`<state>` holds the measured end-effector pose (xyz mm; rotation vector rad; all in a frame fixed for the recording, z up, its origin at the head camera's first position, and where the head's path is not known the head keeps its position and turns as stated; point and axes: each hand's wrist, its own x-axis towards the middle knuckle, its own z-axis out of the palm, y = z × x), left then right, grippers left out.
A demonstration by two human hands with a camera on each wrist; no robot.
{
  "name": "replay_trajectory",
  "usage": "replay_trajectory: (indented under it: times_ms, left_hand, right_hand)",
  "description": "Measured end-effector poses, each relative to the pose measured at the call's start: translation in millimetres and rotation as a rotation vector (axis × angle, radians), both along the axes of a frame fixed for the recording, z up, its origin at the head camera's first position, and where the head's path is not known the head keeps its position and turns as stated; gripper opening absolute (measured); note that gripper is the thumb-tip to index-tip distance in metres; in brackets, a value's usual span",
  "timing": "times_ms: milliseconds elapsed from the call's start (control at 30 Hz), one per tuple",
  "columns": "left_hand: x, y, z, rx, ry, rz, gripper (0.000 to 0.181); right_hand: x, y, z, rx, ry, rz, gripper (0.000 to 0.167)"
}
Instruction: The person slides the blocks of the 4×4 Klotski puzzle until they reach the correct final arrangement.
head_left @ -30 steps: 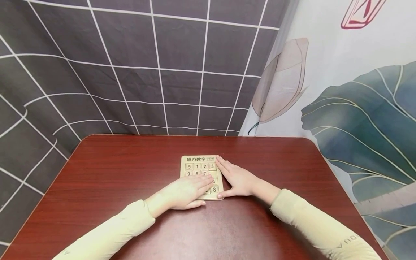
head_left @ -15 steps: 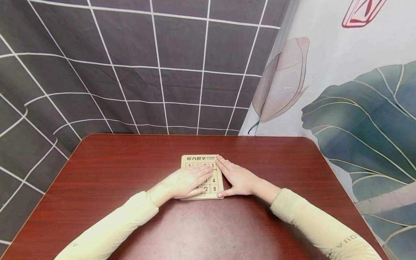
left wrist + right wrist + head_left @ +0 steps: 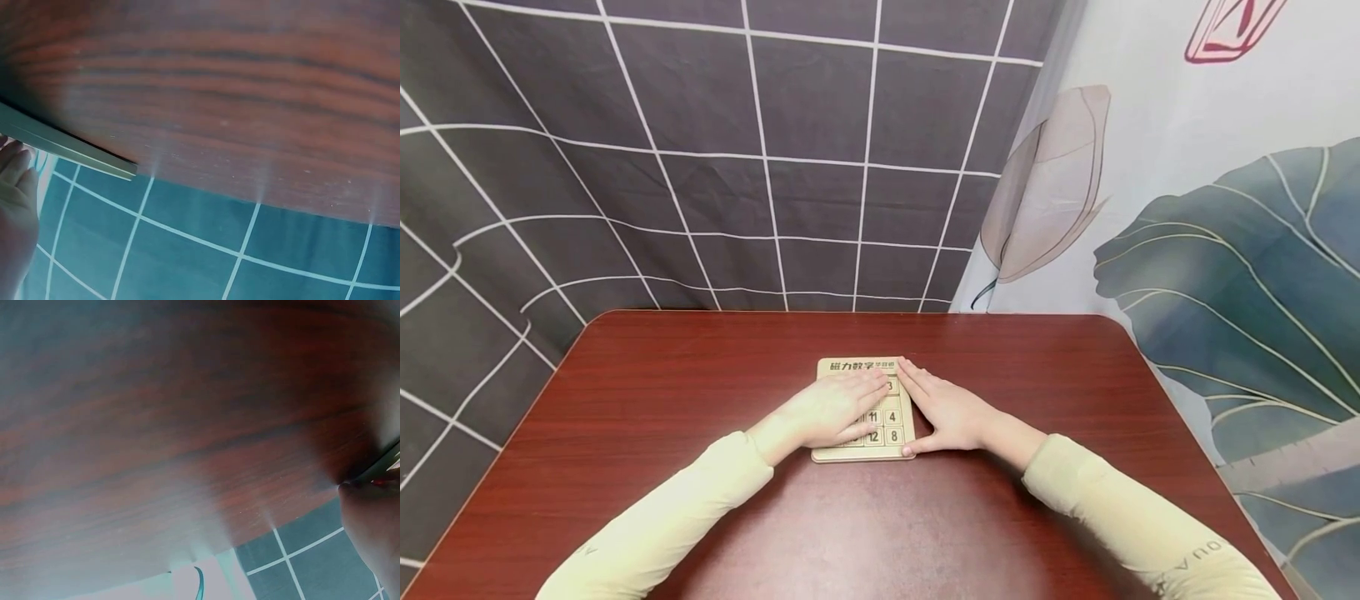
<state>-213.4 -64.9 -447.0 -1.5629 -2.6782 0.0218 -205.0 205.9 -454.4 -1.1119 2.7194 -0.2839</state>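
A light wooden number sliding puzzle (image 3: 863, 454) lies flat on the table, dark Chinese characters along its top strip. My left hand (image 3: 833, 410) rests over the left and middle tiles, fingers straight and pointing right, covering many numbers. Tiles 3, 11, 4, 12 and 8 show; an untiled slot (image 3: 895, 400) sits between 3 and 4. Along the puzzle's right edge, my right hand (image 3: 957, 415) touches the upper corner with its straight fingers and the lower part with its thumb. In the left wrist view the board's side (image 3: 75, 153) appears beside my fingers.
The reddish-brown wooden table (image 3: 685, 375) extends around the puzzle, with rounded far corners. Behind it hangs a dark cloth with a white grid (image 3: 812, 200). A pale curtain with painted leaves (image 3: 1240, 242) hangs at the right.
My left hand has slid up the puzzle, away from me, uncovering tiles 11 and 12 and covering the upper rows. My right hand has stayed at the right edge.
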Motion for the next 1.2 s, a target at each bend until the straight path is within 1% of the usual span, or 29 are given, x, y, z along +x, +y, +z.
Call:
replay_trajectory:
  times_ms: [100, 200, 267, 367, 467, 600, 733, 867, 1033, 1200]
  left_hand:
    - [7.5, -2.4, 0.9, 0.015, 0.004, -0.02, 0.062]
    - [14.9, -4.4, -0.4, 0.008, 0.016, -0.031, 0.063]
    - [17.6, -5.0, -1.7, 0.007, 0.019, -0.033, 0.064]
    - [19.0, -5.9, -2.8, 0.009, 0.024, -0.035, 0.064]
    - [17.5, -7.4, -2.7, 0.0, 0.025, -0.039, 0.065]
    - [11.6, -11.5, -1.6, -0.001, 0.021, -0.039, 0.066]
    - [3.7, -18.9, -1.3, 0.018, 0.023, -0.001, 0.066]
    - [-1.2, -26.2, -2.6, 0.004, 0.019, 0.035, 0.067]
    - [-1.3, -28.7, -1.8, 0.004, 0.012, 0.036, 0.066]
    - [0.4, -23.9, 2.8, -0.01, 0.007, 0.036, 0.066]
  right_hand:
    - [-0.7, -0.5, -0.3, 0.002, 0.004, 0.002, 0.122]
    - [-1.5, -0.6, -0.8, 0.004, 0.01, 0.006, 0.122]
    - [-1.5, -0.6, -0.6, 0.003, 0.013, 0.008, 0.122]
    - [-1.3, -0.5, -0.3, 0.002, 0.012, 0.007, 0.121]
    - [-0.8, -0.5, 0.7, -0.001, 0.008, 0.005, 0.121]
    - [-0.3, -0.9, 0.8, -0.001, -0.004, 0.002, 0.121]
    - [-0.4, -1.5, 0.4, 0.0, -0.006, 0.0, 0.122]
    - [-0.5, -1.5, 0.4, -0.001, 0.0, 0.0, 0.122]
    - [-0.2, -1.1, 0.2, 0.0, -0.003, -0.001, 0.122]
    - [-0.1, -0.5, -0.5, -0.004, -0.008, -0.005, 0.122]
